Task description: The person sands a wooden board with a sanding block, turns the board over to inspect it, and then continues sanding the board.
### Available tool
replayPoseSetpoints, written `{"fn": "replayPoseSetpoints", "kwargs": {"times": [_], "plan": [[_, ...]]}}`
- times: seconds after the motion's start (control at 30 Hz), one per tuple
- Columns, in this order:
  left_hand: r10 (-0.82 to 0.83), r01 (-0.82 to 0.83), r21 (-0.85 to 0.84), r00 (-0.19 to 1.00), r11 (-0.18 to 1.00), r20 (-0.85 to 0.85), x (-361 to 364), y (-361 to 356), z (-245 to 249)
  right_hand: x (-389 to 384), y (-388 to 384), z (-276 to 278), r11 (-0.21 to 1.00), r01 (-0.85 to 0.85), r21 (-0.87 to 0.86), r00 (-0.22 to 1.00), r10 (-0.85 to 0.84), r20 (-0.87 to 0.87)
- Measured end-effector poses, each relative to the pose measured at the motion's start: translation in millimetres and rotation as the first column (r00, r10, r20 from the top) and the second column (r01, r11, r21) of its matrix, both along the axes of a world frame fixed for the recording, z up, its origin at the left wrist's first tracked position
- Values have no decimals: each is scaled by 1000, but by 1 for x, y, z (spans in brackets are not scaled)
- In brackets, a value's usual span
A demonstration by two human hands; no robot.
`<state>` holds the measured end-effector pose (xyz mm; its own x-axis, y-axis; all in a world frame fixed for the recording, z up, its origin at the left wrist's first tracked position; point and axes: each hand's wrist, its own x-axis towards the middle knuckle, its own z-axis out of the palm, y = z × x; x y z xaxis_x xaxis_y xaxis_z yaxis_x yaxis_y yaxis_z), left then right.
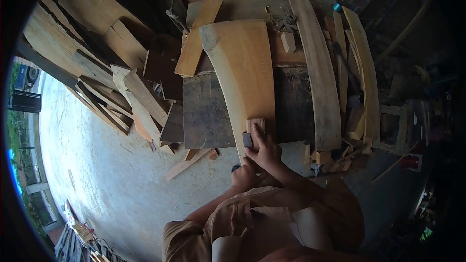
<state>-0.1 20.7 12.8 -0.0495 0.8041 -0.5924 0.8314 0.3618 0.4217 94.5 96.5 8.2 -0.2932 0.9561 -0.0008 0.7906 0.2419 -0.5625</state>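
A wide curved pale wooden board (242, 63) lies lengthwise on a dark workbench (206, 111). My right hand (264, 148) presses a small wooden block (255, 125) with a dark sheet under it, likely sandpaper, onto the near end of that board. My left hand (242, 177) is just below it at the board's near edge, fingers curled; what it grips is hidden.
A long curved plank (318, 68) lies right of the board, with more curved planks (366, 68) beyond it. A flat short plank (196, 36) leans at the bench's back left. Offcuts pile up at left (136, 97). Brick wall behind; concrete floor (97, 165) at left.
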Motion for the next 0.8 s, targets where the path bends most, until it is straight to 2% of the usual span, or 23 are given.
{"fn": "replayPoseSetpoints", "kwargs": {"times": [0.1, 0.13, 0.2, 0.27, 0.37, 0.43, 0.5, 0.57, 0.63, 0.67, 0.7, 0.73, 0.77, 0.8], "plan": [[25, -19, 160, 999, 987, -32, -8, 74, 8, -14, 76, 3, 999, 45, -29, 999, -45, -15], [29, -11, 171, 994, 985, -103, -12, 109, 14, -20, 109, 0, 998, 58, -7, 998, -58, -4], [98, -73, 269, 992, 960, -78, -22, 182, 19, -35, 184, 9, 997, 76, -11, 997, -75, 21], [100, -66, 330, 991, 942, -87, -38, 261, 16, -53, 266, 2, 995, 95, 27, 995, -94, -24], [109, -50, 374, 984, 926, -139, -60, 374, 17, -76, 383, 14, 999, 40, -16, 999, -40, 0], [97, -7, 387, 972, 922, -214, -66, 407, 17, -87, 426, 11, 1000, 18, -18, 1000, -18, 11], [144, -29, 358, 943, 933, -300, -59, 406, 24, -88, 421, 4, 999, 3, -36, 1000, -2, 28], [126, -26, 344, 955, 939, -270, -52, 366, 21, -77, 385, -6, 999, 39, 19, 998, -39, 47], [110, -33, 316, 968, 948, -227, -38, 311, 22, -58, 318, 5, 993, 47, -107, 996, -38, 84], [102, -36, 283, 970, 958, -223, -28, 273, 20, -50, 278, -2, 998, 55, -2, 993, -54, 103], [105, -68, 307, 989, 949, -107, -23, 231, 10, -38, 234, -1, 998, 57, -18, 996, -56, 74], [95, -60, 253, 987, 966, -130, -13, 188, 21, -28, 188, -11, 992, 70, 109, 997, -74, 38], [66, -39, 226, 991, 973, -113, -6, 146, 16, -17, 143, -1, 997, 67, -45, 997, -65, 43], [41, -23, 178, 995, 984, -95, 0, 105, 17, -8, 99, -1, 996, 74, -49, 997, -72, 41]]}}
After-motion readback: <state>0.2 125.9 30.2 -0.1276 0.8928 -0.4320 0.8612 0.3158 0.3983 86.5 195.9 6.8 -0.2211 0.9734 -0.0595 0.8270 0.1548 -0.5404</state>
